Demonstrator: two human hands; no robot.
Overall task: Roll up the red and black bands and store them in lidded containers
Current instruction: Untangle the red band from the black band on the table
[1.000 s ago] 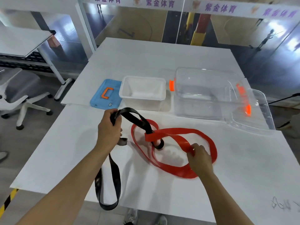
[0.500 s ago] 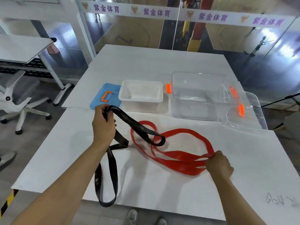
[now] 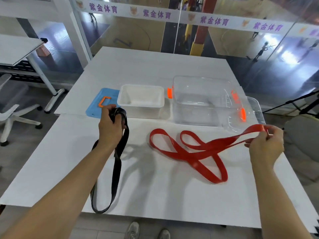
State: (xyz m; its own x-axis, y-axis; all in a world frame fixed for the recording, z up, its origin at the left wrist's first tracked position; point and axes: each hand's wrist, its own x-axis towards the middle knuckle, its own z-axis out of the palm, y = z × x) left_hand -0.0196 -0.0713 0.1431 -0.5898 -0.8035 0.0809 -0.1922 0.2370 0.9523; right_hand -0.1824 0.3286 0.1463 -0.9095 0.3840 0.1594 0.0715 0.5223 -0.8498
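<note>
My left hand grips one end of the black band, whose long loop trails down and hangs over the table's near edge. My right hand pinches one end of the red band and holds it raised at the right, while the rest lies in twisted loops on the white table. The two bands lie apart. A small white tub and a larger clear box with orange clips stand open behind them.
A blue lid with an orange handle lies left of the white tub. A clear lid leans against the clear box at the right. An office chair stands on the floor at the left. My shoes show below the table edge.
My right hand has pulled the red band's end up and far to the right, freeing it from the black band. My left hand has drawn the black band's loop in toward itself.
</note>
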